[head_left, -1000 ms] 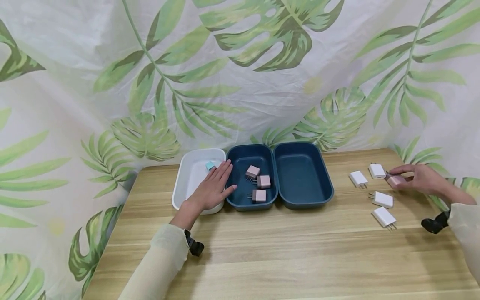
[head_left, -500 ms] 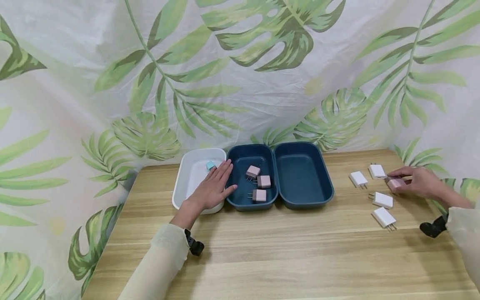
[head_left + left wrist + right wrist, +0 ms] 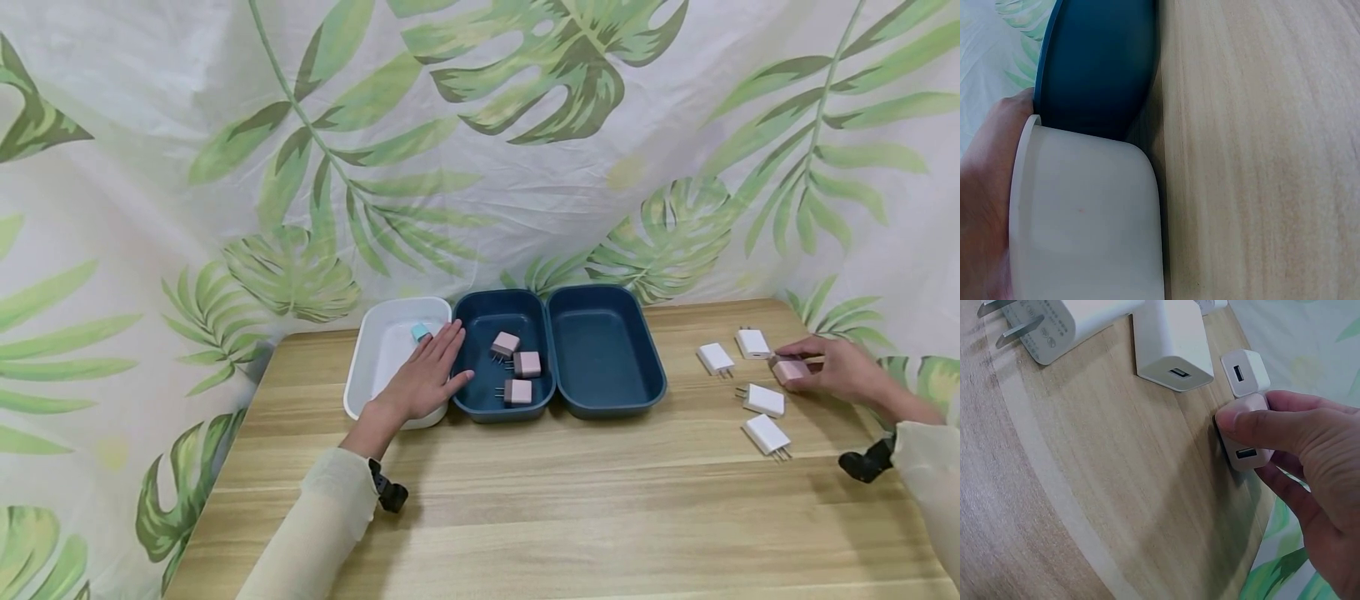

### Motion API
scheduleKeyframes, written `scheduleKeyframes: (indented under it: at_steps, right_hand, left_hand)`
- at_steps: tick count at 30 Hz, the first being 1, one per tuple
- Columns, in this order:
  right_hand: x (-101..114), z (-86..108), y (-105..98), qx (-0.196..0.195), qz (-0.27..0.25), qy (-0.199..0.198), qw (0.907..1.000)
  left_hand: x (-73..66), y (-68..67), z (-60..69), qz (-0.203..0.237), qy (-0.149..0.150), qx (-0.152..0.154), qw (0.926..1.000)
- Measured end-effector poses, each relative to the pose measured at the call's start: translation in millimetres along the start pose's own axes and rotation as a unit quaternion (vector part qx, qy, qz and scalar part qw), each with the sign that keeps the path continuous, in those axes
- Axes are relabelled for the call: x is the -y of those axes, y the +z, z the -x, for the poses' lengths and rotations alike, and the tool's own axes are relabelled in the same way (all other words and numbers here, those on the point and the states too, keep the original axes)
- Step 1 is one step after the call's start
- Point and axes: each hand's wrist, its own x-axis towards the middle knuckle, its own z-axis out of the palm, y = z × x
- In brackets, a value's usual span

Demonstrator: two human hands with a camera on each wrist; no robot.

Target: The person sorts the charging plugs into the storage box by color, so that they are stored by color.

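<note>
At the table's right side my right hand (image 3: 847,369) pinches a pink USB charger (image 3: 790,369) between thumb and fingers. The right wrist view shows its USB slot facing the camera, with the thumb across the pink charger (image 3: 1249,453). Several white chargers (image 3: 764,400) lie just left of that hand. My left hand (image 3: 422,375) lies with straight fingers over the right rim of the white bin (image 3: 378,367), its thumb reaching over the edge of the middle blue bin (image 3: 480,410). A turquoise charger (image 3: 421,332) in the white bin is partly hidden by the fingers.
Pink chargers (image 3: 517,391) lie in the middle blue bin. Another blue bin (image 3: 606,354) stands to its right, touching it. All the bins sit near the back edge of the wooden table (image 3: 570,500), before a leaf-patterned cloth (image 3: 525,208).
My right hand has shifted very slightly, keeping its hold on the pink charger at about the same spot. The left hand and the bins look unchanged.
</note>
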Motion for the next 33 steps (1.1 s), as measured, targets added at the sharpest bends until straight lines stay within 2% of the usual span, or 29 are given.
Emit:
scheduleKeyframes:
  at_steps: [6, 13, 19, 29, 33]
  right_hand:
    - [-1, 1.5, -1, 0.004, -0.011, 0.015, 0.9998]
    - [5, 0.5, -3, -0.008, -0.043, 0.012, 0.999]
    - [11, 0.0, -10, -0.011, -0.043, 0.018, 0.9989]
    - [29, -5.0, -23, -0.038, -0.046, -0.026, 0.9979]
    - [37, -7.6, -26, -0.048, -0.028, -0.049, 0.9972]
  left_hand:
    - [-0.1, 0.3, 0.1, 0.007, 0.002, 0.002, 1.0]
    - [0.4, -0.7, -0.3, 0.005, 0.002, -0.002, 1.0]
    - [-0.1, -1.4, 0.0, 0.0, -0.001, 0.005, 1.0]
    - [-0.2, -1.9, -0.5, 0.003, 0.002, 0.001, 1.0]
    - [-0.5, -2.2, -0.4, 0.004, 0.003, 0.002, 1.0]
